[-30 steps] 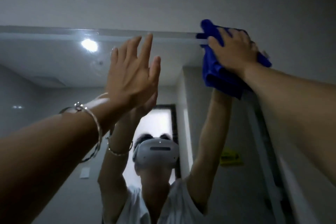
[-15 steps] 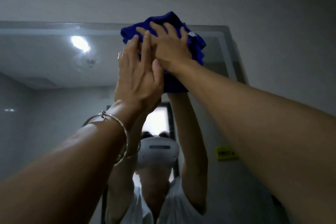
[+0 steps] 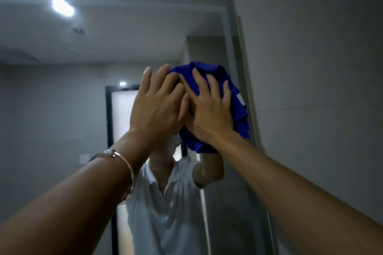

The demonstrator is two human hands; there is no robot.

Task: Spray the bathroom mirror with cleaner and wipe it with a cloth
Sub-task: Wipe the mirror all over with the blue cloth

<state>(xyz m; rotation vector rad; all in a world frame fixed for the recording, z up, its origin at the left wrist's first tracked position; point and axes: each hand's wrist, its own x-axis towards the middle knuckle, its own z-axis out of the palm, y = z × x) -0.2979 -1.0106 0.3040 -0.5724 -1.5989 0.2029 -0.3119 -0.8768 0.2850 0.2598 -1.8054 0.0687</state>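
Cloth (image 3: 238, 119), tag (image 3: 240, 98) unreadable, pressed to mirror (image 3: 62, 99) by right hand (image 3: 209, 109), left hand (image 3: 157, 107) beside, fingers (image 3: 200, 86) all straight.

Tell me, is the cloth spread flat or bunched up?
Bunched: folds and crumpled edges of the cloth bulge around the right hand pressing it.

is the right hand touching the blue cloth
Touching. The head view shows the right hand spread flat on the blue cloth, fingers pressing it.

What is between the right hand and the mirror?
A bunched blue cloth. The right hand presses it against the mirror with spread fingers. The head view shows this.
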